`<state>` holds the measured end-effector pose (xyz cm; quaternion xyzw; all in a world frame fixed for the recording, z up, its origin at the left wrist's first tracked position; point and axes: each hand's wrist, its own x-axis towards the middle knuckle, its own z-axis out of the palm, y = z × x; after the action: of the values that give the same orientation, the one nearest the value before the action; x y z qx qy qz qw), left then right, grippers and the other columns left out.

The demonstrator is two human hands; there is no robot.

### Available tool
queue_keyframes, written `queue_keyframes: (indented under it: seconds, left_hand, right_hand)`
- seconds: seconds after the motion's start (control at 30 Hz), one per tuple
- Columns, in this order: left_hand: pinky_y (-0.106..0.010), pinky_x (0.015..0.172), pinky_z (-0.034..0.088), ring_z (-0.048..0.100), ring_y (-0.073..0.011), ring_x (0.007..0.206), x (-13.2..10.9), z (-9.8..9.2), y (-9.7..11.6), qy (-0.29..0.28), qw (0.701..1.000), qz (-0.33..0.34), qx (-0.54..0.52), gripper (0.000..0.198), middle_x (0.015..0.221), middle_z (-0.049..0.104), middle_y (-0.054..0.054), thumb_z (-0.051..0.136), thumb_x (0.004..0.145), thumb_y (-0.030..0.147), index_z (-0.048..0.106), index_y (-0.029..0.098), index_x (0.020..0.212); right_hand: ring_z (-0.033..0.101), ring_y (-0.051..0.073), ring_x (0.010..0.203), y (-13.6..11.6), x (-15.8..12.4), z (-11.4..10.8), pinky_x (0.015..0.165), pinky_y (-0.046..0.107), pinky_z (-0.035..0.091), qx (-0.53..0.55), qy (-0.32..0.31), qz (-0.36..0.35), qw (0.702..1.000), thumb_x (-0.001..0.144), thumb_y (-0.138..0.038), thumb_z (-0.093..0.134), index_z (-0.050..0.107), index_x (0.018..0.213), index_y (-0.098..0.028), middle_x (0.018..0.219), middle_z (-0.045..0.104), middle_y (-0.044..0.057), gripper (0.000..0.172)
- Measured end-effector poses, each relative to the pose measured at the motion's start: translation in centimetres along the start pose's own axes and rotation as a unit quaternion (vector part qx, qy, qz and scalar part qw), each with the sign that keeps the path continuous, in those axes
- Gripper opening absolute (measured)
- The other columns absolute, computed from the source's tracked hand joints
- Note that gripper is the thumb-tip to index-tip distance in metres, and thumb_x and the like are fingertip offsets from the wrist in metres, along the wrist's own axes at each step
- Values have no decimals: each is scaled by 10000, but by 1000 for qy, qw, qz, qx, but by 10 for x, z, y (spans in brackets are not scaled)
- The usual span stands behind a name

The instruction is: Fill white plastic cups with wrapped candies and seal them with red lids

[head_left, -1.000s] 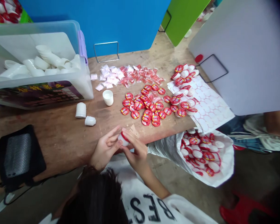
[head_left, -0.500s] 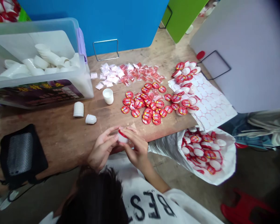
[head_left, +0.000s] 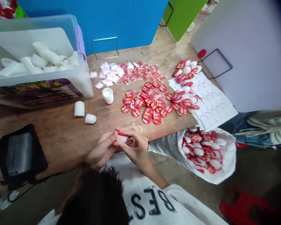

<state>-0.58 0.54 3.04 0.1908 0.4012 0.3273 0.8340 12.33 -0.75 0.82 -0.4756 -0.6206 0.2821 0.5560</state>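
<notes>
Over the table's front edge, my left hand (head_left: 104, 148) and my right hand (head_left: 137, 143) both close around one small white cup with a red lid (head_left: 122, 137). The left thumb presses near the lid's rim, and the right fingers and thumb pinch the cup's other side. Beyond my hands lies a pile of round red lids (head_left: 147, 103) with yellow and blue print. Closer on the left are a stack of white cups (head_left: 108, 95) standing upright, an upside-down stack (head_left: 79, 109) and a cup on its side (head_left: 91, 118).
A clear plastic bin (head_left: 89, 84) of white cups stands at the left. Small sachets (head_left: 131, 73) lie behind the lids. Lidded cups (head_left: 186, 81) rest by a printed sheet (head_left: 215, 100). A white sack (head_left: 229, 168) of lidded cups hangs open at right; a black mesh pouch (head_left: 21, 153) lies left.
The lidded cup has turned in my hands, from tilted to more upright with its red rim on top. My fingers have shifted around it.
</notes>
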Motion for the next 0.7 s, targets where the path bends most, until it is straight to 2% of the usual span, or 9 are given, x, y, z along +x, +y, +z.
queue_keyframes:
  seconds: [0.13, 0.27, 0.37, 0.43, 0.5, 0.53, 0.6, 0.67, 0.7]
  left_hand:
    - [-353, 886, 481, 633, -244, 984, 2, -2, -4, 15, 1000, 13, 9, 379, 1043, 676, -117, 619, 812, 432, 651, 125, 1031]
    - [-331, 831, 499, 640, -239, 954, 3, -8, -1, 0, 998, -9, 57, 368, 1013, 685, -114, 597, 827, 435, 659, 138, 1035]
    - [-291, 753, 508, 650, -234, 922, 5, -13, -1, 6, 995, -20, 102, 377, 1006, 689, -110, 626, 808, 419, 652, 144, 1064]
    - [-281, 719, 508, 649, -240, 920, 8, -14, -2, 27, 991, -3, 135, 417, 1012, 692, -115, 632, 791, 453, 655, 133, 1059]
    - [-295, 751, 505, 638, -250, 955, 11, -14, -2, 43, 983, 23, 175, 452, 1043, 688, -125, 618, 788, 489, 663, 117, 1041]
    - [-309, 798, 497, 628, -255, 988, 12, -15, -2, 45, 979, 35, 198, 469, 1073, 681, -133, 606, 792, 501, 662, 111, 1045]
    - [-336, 907, 458, 596, -260, 1075, 12, -17, 1, 51, 966, 54, 247, 496, 1161, 649, -144, 589, 805, 501, 636, 111, 1108]
    - [-359, 977, 418, 555, -262, 1151, 12, -26, 6, 94, 944, 96, 302, 529, 1248, 600, -146, 568, 820, 491, 579, 128, 1204]
    - [-369, 994, 407, 535, -261, 1179, 11, -32, 9, 135, 922, 129, 338, 532, 1286, 574, -138, 567, 824, 473, 548, 146, 1244]
  right_hand:
    - [648, 207, 854, 1, -3, 3, 812, 397, 459, 7, 2, 10, 1000, 799, -281, 677, 637, 963, -250, 957, 725, 41, 171]
    - [649, 198, 875, 5, -4, -1, 839, 384, 461, 22, -16, 25, 999, 789, -254, 688, 631, 955, -244, 946, 719, 38, 176]
    - [624, 201, 1010, 9, -2, -9, 900, 380, 459, 32, -91, 17, 995, 793, -230, 686, 604, 1006, -232, 1008, 705, 47, 228]
    - [573, 203, 1129, 12, -2, -15, 963, 392, 436, 21, -154, -2, 988, 818, -210, 652, 566, 1112, -230, 1110, 676, 60, 307]
    - [568, 193, 1142, 16, -3, -21, 980, 387, 435, 7, -179, -17, 984, 838, -192, 622, 524, 1197, -233, 1167, 653, 64, 375]
    - [583, 188, 1119, 20, -4, -26, 969, 375, 449, 0, -171, -16, 985, 840, -189, 617, 515, 1217, -236, 1173, 650, 65, 393]
    - [616, 188, 1055, 34, -5, -41, 924, 351, 484, -29, -106, 5, 994, 829, -198, 629, 536, 1205, -232, 1146, 661, 66, 389]
    - [622, 209, 1029, 55, -4, -66, 899, 361, 498, -93, 8, 41, 995, 813, -211, 640, 560, 1188, -215, 1129, 661, 79, 384]
    - [621, 220, 1017, 68, -4, -82, 893, 373, 499, -133, 72, 55, 987, 806, -211, 640, 570, 1180, -206, 1121, 657, 87, 381]
